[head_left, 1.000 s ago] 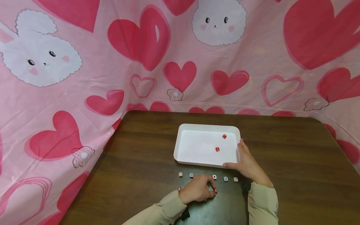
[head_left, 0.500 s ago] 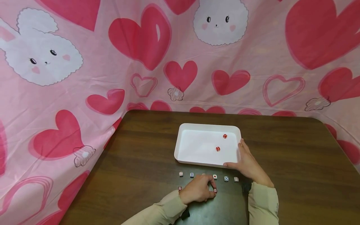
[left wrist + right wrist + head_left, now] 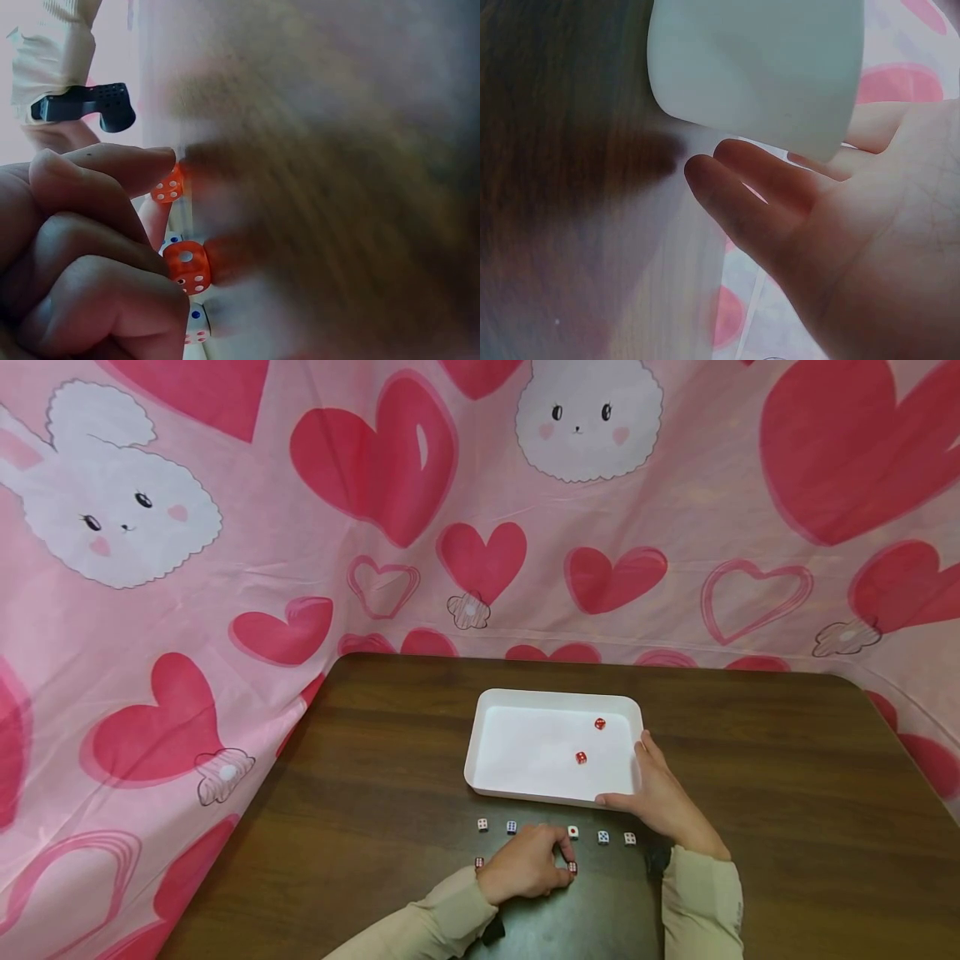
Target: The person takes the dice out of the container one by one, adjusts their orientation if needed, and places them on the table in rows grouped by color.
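Observation:
My left hand is low over the table, pinching a red die with white pips between thumb and index finger. In the left wrist view another red die sits close below the curled fingers. A further red die lies just left of that wrist. My right hand holds the near right corner of a white tray, thumb at the front wall and fingers along the right wall. Inside the tray are two red dice, one nearer and one farther back.
A row of white dice runs between tray and left hand, including one with a red pip and one with blue pips; part of it is hidden by the hand. The brown wooden table meets a pink heart-print cloth behind.
The die pinched by my left hand has shifted very slightly to the left at the fingertips. The right hand and tray keep their places.

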### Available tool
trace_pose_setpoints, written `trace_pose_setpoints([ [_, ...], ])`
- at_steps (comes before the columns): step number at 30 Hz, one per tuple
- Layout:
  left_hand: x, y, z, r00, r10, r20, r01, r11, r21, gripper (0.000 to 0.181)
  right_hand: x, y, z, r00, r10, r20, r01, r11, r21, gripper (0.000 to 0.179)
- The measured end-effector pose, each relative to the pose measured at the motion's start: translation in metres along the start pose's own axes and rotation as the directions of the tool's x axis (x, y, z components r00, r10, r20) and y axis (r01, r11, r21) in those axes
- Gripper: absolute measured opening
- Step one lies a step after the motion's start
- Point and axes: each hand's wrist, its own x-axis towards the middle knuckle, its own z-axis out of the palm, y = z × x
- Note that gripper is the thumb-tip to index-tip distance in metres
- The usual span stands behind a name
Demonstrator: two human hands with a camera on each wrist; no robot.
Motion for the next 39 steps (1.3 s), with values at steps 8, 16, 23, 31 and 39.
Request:
trace_pose_setpoints([
  [8, 0.0, 0.001, -0.001, 1.0, -0.001, 0.0, 0.001, 1.0, 0.006, 0.012, -0.001, 0.0, 0.0, 1.0, 0.02, 0.014, -0.02, 1.0, -0.001, 0.123],
  [16, -0.002, 0.001, -0.001, 1.0, 0.006, -0.006, -0.006, 1.0, 0.029, 0.017, -0.001, -0.001, 0.0, 1.0, 0.025, 0.019, -0.025, 1.0, 0.002, 0.122],
  [23, -0.003, 0.0, -0.001, 1.0, -0.005, -0.008, 0.004, 1.0, -0.02, 0.022, -0.001, 0.0, 0.0, 1.0, 0.024, 0.02, -0.024, 1.0, -0.005, 0.123],
  [31, -0.006, 0.005, -0.011, 1.0, 0.009, 0.003, -0.009, 0.992, -0.124, 0.013, -0.001, 0.001, 0.0, 1.0, 0.009, 0.01, -0.009, 1.0, -0.02, 0.121],
  [39, -0.006, 0.013, -0.04, 0.998, 0.058, -0.02, -0.058, 0.998, -0.017, 0.008, -0.001, 0.0, 0.0, 1.0, 0.014, 0.008, -0.014, 1.0, -0.016, 0.119],
])
